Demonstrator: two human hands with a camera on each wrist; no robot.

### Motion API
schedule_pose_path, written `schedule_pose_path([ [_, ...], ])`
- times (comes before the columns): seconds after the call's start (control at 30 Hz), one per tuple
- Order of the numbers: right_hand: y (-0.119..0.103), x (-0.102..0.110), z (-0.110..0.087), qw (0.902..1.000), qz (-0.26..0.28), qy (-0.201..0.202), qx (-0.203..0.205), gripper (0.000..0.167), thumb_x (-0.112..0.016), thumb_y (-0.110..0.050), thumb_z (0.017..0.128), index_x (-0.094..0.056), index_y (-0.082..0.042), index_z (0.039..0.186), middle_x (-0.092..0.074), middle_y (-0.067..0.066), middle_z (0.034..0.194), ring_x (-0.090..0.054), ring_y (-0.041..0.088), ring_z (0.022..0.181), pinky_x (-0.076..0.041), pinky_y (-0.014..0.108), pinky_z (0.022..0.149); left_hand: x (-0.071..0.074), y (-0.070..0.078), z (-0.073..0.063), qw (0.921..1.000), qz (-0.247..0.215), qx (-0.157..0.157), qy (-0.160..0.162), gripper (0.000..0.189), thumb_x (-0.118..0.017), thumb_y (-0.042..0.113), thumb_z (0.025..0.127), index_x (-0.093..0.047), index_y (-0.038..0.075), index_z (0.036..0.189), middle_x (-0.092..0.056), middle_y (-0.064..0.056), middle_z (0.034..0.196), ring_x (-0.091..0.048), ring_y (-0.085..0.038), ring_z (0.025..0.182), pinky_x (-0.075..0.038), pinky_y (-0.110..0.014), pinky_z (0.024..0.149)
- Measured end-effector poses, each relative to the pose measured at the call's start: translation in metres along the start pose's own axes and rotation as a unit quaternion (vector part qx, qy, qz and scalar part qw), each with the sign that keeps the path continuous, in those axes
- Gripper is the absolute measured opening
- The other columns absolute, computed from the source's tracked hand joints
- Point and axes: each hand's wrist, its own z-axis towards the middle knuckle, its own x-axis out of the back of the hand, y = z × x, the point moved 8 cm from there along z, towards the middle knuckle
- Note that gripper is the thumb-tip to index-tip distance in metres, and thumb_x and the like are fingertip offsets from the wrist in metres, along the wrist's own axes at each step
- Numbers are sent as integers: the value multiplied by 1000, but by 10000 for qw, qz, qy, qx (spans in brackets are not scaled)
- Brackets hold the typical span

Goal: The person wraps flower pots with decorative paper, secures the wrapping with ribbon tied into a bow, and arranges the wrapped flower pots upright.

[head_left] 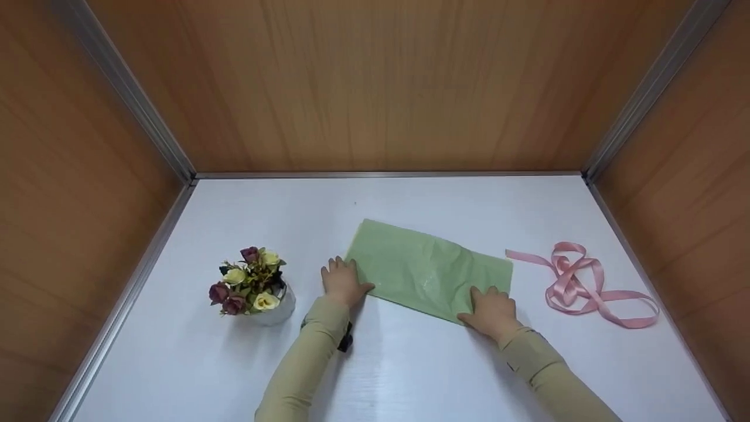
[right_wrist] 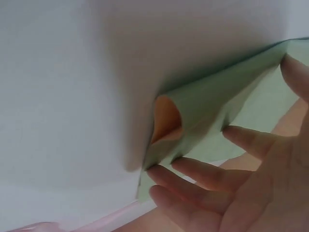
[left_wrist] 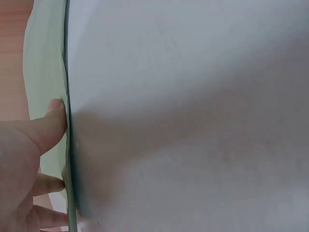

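A light green, roughly rectangular folded sheet of paper lies on a smooth white tabletop, between the flowers at left and the ribbon at right. It sits askew, its left end farther away than its right, and creases run across its right half.

The left hand is at the paper's left end; its fingers are extended and spread, the thumb apart from them and resting on the paper near the near-left corner. The right hand touches the near-right part, fingers apart, their tips on the paper and the thumb at the near edge. The right wrist view shows that edge bent up into a loose curl with an orange-toned hollow at its end.

Well to the left stands a small white pot holding artificial-looking dark red and pale yellow flowers, which lean left. At right, a glossy pink ribbon lies in loose loops, one end pointing towards the paper.

Both arms wear long khaki sleeves. Wood-grain panels rise at the left, right and far sides, with grey metal strips at the corners.
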Motion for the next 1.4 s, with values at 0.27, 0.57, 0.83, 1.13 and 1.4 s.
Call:
schedule_pose_path([
  [0.27,-17,-1,-14,9995,-259,159,16,71,-69,-49,79,-55,7,121,-54,24,82,-59,37,69,-50,48,60,4,1,5,9995,118,77,284,71,-63,50,85,-48,2,135,-46,-27,137,-42,-40,128,-34,-53,104],
  [0.57,-18,3,-12,9997,-204,10,153,62,-65,-50,82,-60,5,112,-55,20,78,-58,34,67,-50,47,58,8,7,2,9987,178,83,476,59,-64,38,88,-51,2,132,-43,-29,139,-40,-42,129,-35,-53,104],
  [0.83,-3,22,22,9989,196,198,366,68,-64,-45,86,-48,0,134,-51,31,122,-52,49,107,-45,63,82,8,39,-11,9985,-172,-436,300,57,-61,35,90,-48,2,135,-40,-29,141,-36,-42,132,-33,-55,105],
  [1.13,17,17,50,9972,492,-9,563,81,-64,-52,84,-35,-10,146,-24,30,149,-25,56,132,-21,74,100,-2,71,-33,9972,-14,-753,-29,73,-56,60,85,-49,9,137,-40,-28,141,-35,-44,133,-29,-60,105],
  [1.4,22,7,53,9959,515,-262,700,88,-66,-55,80,-33,-9,147,-22,32,149,-23,58,131,-18,75,99,-7,81,-46,9964,260,-796,165,68,-58,56,85,-53,8,133,-51,-22,126,-43,-33,121,-42,-45,93],
])
